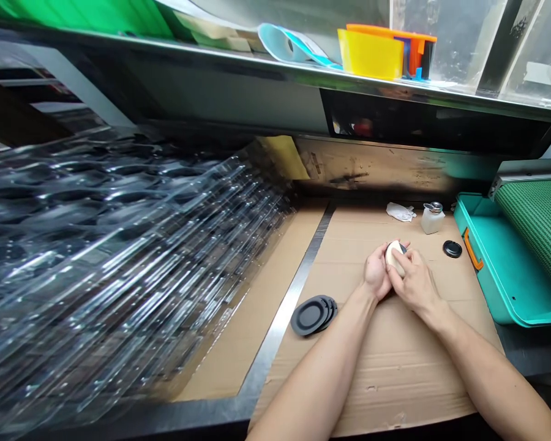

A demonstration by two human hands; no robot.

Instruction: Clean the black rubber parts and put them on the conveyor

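Carefully, the left grip (375, 274) and right grip (414, 283) clench a pale round puck (395, 255); a slip could send it rolling across the cardboard sheet (395, 380).

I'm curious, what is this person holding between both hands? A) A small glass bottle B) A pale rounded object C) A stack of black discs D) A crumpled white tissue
B: the pale rounded object is cupped between the left hand and the right hand, above the cardboard.
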